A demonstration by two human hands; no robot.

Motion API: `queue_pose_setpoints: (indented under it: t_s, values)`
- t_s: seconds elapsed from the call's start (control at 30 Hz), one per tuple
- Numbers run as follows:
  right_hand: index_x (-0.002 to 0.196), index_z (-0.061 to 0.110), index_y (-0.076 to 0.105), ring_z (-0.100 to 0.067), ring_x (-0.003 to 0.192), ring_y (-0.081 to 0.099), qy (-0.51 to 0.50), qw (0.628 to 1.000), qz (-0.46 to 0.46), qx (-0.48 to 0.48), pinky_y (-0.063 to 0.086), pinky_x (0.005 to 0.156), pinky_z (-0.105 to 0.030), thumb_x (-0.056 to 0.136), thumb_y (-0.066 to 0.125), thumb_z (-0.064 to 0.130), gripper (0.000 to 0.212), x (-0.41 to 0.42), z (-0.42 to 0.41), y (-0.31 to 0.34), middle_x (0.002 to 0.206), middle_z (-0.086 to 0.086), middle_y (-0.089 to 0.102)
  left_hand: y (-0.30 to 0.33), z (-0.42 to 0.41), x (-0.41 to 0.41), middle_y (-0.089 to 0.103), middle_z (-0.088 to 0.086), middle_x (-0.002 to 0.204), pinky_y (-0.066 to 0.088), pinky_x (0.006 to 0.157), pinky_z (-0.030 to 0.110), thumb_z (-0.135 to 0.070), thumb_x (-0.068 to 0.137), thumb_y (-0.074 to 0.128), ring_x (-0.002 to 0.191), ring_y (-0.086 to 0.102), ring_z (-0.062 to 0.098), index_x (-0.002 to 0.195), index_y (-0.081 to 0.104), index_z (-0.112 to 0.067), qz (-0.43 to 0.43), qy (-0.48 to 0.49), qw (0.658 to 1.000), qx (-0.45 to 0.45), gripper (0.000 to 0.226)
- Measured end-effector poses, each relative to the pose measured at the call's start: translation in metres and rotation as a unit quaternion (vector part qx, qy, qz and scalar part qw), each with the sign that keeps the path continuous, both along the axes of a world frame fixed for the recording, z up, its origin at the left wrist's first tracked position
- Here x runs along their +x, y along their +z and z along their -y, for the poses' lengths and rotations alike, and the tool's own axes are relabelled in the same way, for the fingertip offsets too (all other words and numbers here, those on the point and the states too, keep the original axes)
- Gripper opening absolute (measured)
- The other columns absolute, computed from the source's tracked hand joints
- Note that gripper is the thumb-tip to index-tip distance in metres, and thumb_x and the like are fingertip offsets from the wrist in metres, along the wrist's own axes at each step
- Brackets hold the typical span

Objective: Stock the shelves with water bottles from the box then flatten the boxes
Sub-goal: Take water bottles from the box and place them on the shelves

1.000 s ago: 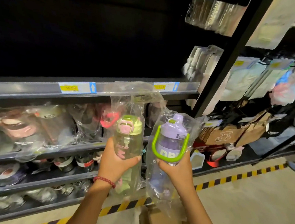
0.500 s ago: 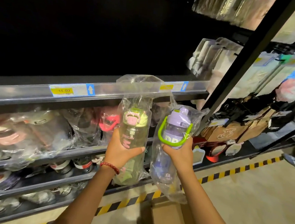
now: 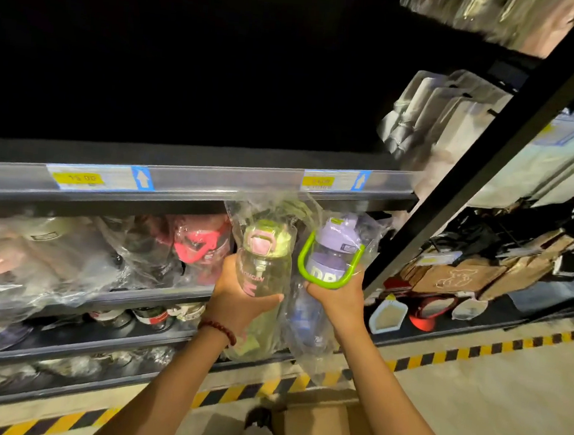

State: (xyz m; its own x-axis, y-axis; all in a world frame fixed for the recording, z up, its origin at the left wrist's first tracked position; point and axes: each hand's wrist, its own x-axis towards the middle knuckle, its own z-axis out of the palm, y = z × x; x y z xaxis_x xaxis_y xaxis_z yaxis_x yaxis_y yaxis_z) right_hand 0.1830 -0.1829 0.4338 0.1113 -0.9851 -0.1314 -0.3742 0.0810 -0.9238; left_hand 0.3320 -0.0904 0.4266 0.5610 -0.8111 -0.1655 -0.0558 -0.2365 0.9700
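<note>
My left hand grips a clear green-lidded water bottle wrapped in a plastic bag. My right hand grips a purple water bottle with a lime green carry handle, also bagged. Both bottles are upright, side by side, right in front of the second shelf, their tops just under the grey price rail of the shelf above. A cardboard box sits on the floor below, between my forearms.
The shelf behind the bottles holds several bagged bottles, one with a red lid. Lower shelves hold more bagged goods. A black upright post stands to the right, with brown bags and hanging packets beyond it. Yellow-black tape edges the floor.
Both hands have carried the bottles up and forward, closer to the shelf. The view has tilted upward, showing more of the dark shelf space above.
</note>
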Motion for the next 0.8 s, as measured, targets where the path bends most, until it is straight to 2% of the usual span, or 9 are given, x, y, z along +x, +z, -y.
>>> queue_pose_setpoints:
  t_s: [0.07, 0.13, 0.2, 0.33, 0.4, 0.5, 0.63, 0.73, 0.8]
  values:
    - [0.121, 0.007, 0.044, -0.023, 0.094, 0.062, 0.001, 1.0, 0.015, 0.003, 0.047, 0.07, -0.024, 0.049, 0.08, 0.026, 0.083, -0.001, 0.013, 0.0, 0.106, -0.008, 0.061, 0.003, 0.008, -0.003, 0.047, -0.021, 0.104, 0.042, 0.075, 0.011, -0.01, 0.058, 0.089, 0.094, 0.055, -0.004, 0.131, 0.036, -0.023, 0.023, 0.016, 0.999, 0.015, 0.091]
    - [0.124, 0.007, 0.041, -0.02, 0.094, 0.058, 0.0, 0.999, 0.04, 0.006, 0.044, 0.068, -0.017, 0.061, 0.085, 0.01, 0.077, -0.003, 0.029, 0.002, 0.106, -0.004, 0.057, 0.005, 0.02, -0.004, 0.048, -0.011, 0.114, 0.039, 0.083, 0.018, -0.016, 0.056, 0.09, 0.108, 0.049, 0.01, 0.137, 0.034, -0.017, 0.04, 0.036, 0.998, 0.025, 0.098]
    - [0.126, 0.008, 0.04, -0.017, 0.096, 0.057, -0.002, 0.998, 0.067, 0.002, 0.043, 0.066, -0.01, 0.067, 0.081, 0.002, 0.073, -0.004, 0.044, 0.004, 0.108, -0.002, 0.056, 0.009, 0.028, -0.006, 0.043, -0.009, 0.119, 0.036, 0.087, 0.018, -0.016, 0.058, 0.089, 0.112, 0.042, 0.008, 0.141, 0.03, -0.014, 0.032, 0.053, 0.998, 0.026, 0.101]
    - [0.13, 0.009, 0.041, -0.011, 0.096, 0.06, -0.002, 0.995, 0.097, -0.005, 0.047, 0.071, -0.008, 0.068, 0.081, 0.003, 0.075, -0.003, 0.061, 0.002, 0.115, -0.005, 0.06, 0.013, 0.036, -0.011, 0.035, -0.006, 0.124, 0.033, 0.095, 0.022, -0.013, 0.062, 0.087, 0.115, 0.032, 0.007, 0.145, 0.023, -0.013, 0.027, 0.071, 0.997, 0.03, 0.105]
    - [0.133, 0.008, 0.038, -0.014, 0.099, 0.059, -0.008, 0.993, 0.118, 0.009, 0.05, 0.079, -0.015, 0.068, 0.08, -0.001, 0.078, -0.003, 0.063, 0.0, 0.118, -0.006, 0.058, 0.007, 0.041, -0.01, 0.043, 0.0, 0.121, 0.042, 0.095, 0.03, -0.016, 0.06, 0.088, 0.116, 0.044, 0.017, 0.132, 0.031, -0.017, 0.025, 0.087, 0.994, 0.053, 0.092]
    - [0.139, 0.009, 0.034, -0.019, 0.111, 0.055, -0.022, 0.991, 0.134, 0.02, 0.047, 0.097, -0.033, 0.068, 0.081, 0.0, 0.086, -0.004, 0.069, -0.002, 0.126, -0.007, 0.055, 0.007, 0.05, -0.011, 0.048, 0.006, 0.101, 0.054, 0.082, 0.04, -0.026, 0.052, 0.09, 0.103, 0.055, 0.03, 0.11, 0.033, -0.019, 0.006, 0.105, 0.991, 0.087, 0.082]
    - [0.141, 0.012, 0.03, -0.02, 0.115, 0.054, -0.022, 0.989, 0.142, 0.019, 0.044, 0.102, -0.035, 0.067, 0.082, 0.001, 0.092, -0.003, 0.078, -0.005, 0.129, -0.007, 0.053, 0.001, 0.059, -0.014, 0.042, 0.022, 0.128, 0.051, 0.091, 0.048, -0.019, 0.048, 0.092, 0.11, 0.051, 0.029, 0.138, 0.025, -0.022, -0.037, 0.117, 0.989, 0.086, 0.111]
    - [0.143, 0.015, 0.025, -0.021, 0.115, 0.053, -0.017, 0.989, 0.143, 0.025, 0.043, 0.103, -0.036, 0.067, 0.082, 0.003, 0.095, -0.001, 0.08, -0.005, 0.127, -0.005, 0.052, 0.001, 0.062, -0.014, 0.044, 0.023, 0.124, 0.05, 0.092, 0.046, -0.015, 0.053, 0.091, 0.108, 0.053, 0.03, 0.142, 0.02, -0.014, -0.046, 0.133, 0.986, 0.084, 0.114]
    - [0.143, 0.015, 0.024, -0.018, 0.114, 0.052, -0.013, 0.989, 0.144, 0.022, 0.041, 0.103, -0.032, 0.068, 0.081, 0.003, 0.095, -0.002, 0.083, -0.004, 0.125, -0.002, 0.051, 0.0, 0.063, -0.014, 0.049, 0.014, 0.113, 0.051, 0.085, 0.036, -0.015, 0.057, 0.089, 0.099, 0.054, 0.022, 0.145, 0.016, -0.011, -0.058, 0.144, 0.984, 0.086, 0.115]
